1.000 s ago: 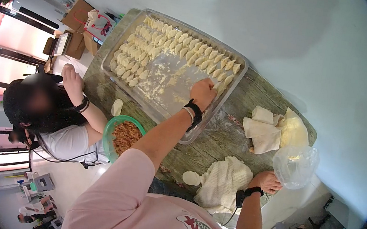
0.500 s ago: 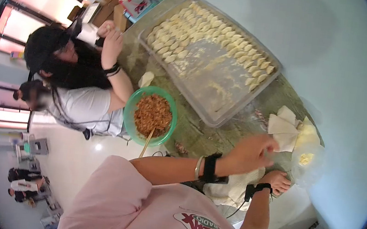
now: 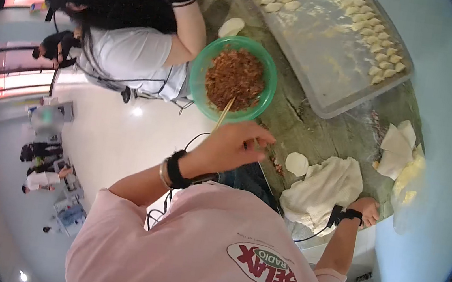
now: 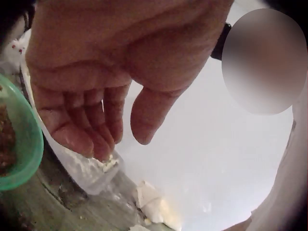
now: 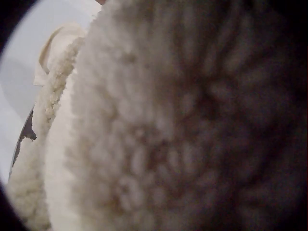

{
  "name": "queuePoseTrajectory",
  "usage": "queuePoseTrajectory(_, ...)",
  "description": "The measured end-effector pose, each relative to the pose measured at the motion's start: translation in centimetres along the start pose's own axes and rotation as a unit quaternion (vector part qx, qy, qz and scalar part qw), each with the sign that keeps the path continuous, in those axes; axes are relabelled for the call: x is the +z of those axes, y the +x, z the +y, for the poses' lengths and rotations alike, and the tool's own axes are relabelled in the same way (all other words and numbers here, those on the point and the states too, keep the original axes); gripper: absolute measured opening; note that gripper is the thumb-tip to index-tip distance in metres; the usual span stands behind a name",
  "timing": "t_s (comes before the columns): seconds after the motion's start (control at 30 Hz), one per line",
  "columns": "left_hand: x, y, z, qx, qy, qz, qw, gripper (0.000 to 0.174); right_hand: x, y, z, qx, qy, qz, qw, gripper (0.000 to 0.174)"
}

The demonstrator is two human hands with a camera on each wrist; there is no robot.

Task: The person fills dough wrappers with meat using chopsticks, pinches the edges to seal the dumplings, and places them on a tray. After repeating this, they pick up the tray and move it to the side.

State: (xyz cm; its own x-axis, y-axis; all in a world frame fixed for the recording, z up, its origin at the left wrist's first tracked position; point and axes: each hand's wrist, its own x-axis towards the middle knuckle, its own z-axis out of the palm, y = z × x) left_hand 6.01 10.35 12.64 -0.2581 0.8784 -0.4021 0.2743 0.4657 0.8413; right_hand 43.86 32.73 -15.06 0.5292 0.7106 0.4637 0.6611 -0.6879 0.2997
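Observation:
My left hand (image 3: 237, 145) hangs in the air just below the green bowl (image 3: 269, 84) of brown filling, where chopsticks (image 3: 223, 115) lean out. In the left wrist view the same hand (image 4: 108, 72) has loosely bent fingers, thumb apart, holding nothing. My right hand (image 3: 365, 210) rests at the table's edge, right of a crumpled cream towel (image 3: 328, 188); its fingers are loosely bent. Towel cloth (image 5: 139, 139) fills much of the right wrist view, hiding that hand. One round wrapper (image 3: 296, 164) lies left of the towel.
A clear tray (image 3: 328, 111) with rows of dumplings (image 3: 373, 40) stands at the upper right. White cloth (image 3: 397, 149) and a bag of yellowish stuff (image 3: 410, 179) lie by the wall. Another person (image 3: 129, 48) sits left, near a second pale wrapper (image 3: 231, 27).
My left hand has left the dumplings in the tray, passed above the towel and moved left to near the bowl. The head view has shifted. My right hand remains at the table's edge.

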Motion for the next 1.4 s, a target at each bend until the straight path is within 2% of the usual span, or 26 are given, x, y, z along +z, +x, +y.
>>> queuePoseTrajectory(0.03,-1.0,-0.3,0.6,-0.020,-0.021,0.035,0.999,0.028,-0.6,-0.7,-0.2,-0.004,0.007,-0.005,1.000,0.052)
queuePoseTrajectory(0.13,-2.8,-0.7,1.0,-0.016,-0.035,0.061,0.997,0.027,0.4,0.0,0.4,-0.003,0.021,-0.025,0.999,0.052)
queuePoseTrajectory(0.43,-6.0,1.1,0.0,0.064,-0.078,0.034,0.994,0.031,3.7,1.6,0.9,-0.021,0.023,-0.070,0.997,0.052)
queuePoseTrajectory(0.67,-7.7,1.0,-2.5,0.027,-0.102,0.048,0.993,0.032,6.3,2.7,1.1,-0.027,0.033,-0.089,0.995,0.052)
queuePoseTrajectory(0.77,-8.3,0.5,-2.8,0.032,-0.083,0.061,0.994,0.032,8.2,4.3,2.0,-0.012,0.036,-0.097,0.995,0.052)
queuePoseTrajectory(0.83,-8.5,0.4,-2.8,0.023,-0.122,0.070,0.990,0.032,8.1,4.2,2.2,0.012,0.035,-0.104,0.994,0.052)
queuePoseTrajectory(0.9,-8.6,0.7,-2.5,0.017,-0.123,0.050,0.991,0.032,8.7,4.3,1.6,0.041,0.029,-0.113,0.992,0.052)
queuePoseTrajectory(0.93,-8.6,1.1,-2.3,0.007,-0.123,0.036,0.992,0.033,5.9,0.0,-1.7,0.059,0.025,-0.118,0.991,0.052)
queuePoseTrajectory(0.97,-8.6,1.6,-1.9,0.012,-0.122,0.022,0.992,0.033,9.1,4.6,2.1,0.077,0.020,-0.122,0.989,0.052)
queuePoseTrajectory(1.07,-8.6,3.7,-0.7,-0.020,-0.146,-0.037,0.988,0.033,8.7,4.0,3.5,0.143,0.002,-0.139,0.980,0.052)
queuePoseTrajectory(1.1,-8.5,4.5,-0.3,-0.009,-0.140,-0.046,0.989,0.032,5.2,2.8,3.1,0.101,0.023,-0.142,0.984,0.053)
queuePoseTrajectory(1.13,-8.4,5.4,0.1,0.004,-0.132,-0.056,0.990,0.032,2.9,2.1,2.7,0.124,0.015,-0.144,0.982,0.053)
queuePoseTrajectory(1.17,-8.2,6.3,0.5,0.013,-0.124,-0.080,0.989,0.032,1.2,1.6,2.4,0.093,0.021,-0.148,0.984,0.053)
queuePoseTrajectory(1.2,-7.9,7.0,0.9,0.001,-0.113,-0.100,0.988,0.031,0.7,1.3,2.4,0.061,0.028,-0.152,0.986,0.053)
queuePoseTrajectory(1.27,-6.8,7.9,1.6,-0.010,-0.098,-0.143,0.985,0.031,4.4,1.5,3.6,0.076,0.037,-0.111,0.990,0.054)
queuePoseTrajectory(1.33,-5.4,8.2,2.0,-0.039,-0.116,-0.180,0.976,0.031,0.6,0.6,2.4,0.052,0.020,-0.133,0.990,0.051)
queuePoseTrajectory(1.4,-4.3,8.2,2.7,-0.037,-0.108,-0.210,0.971,0.030,-0.2,0.3,1.9,0.059,0.000,-0.123,0.991,0.050)
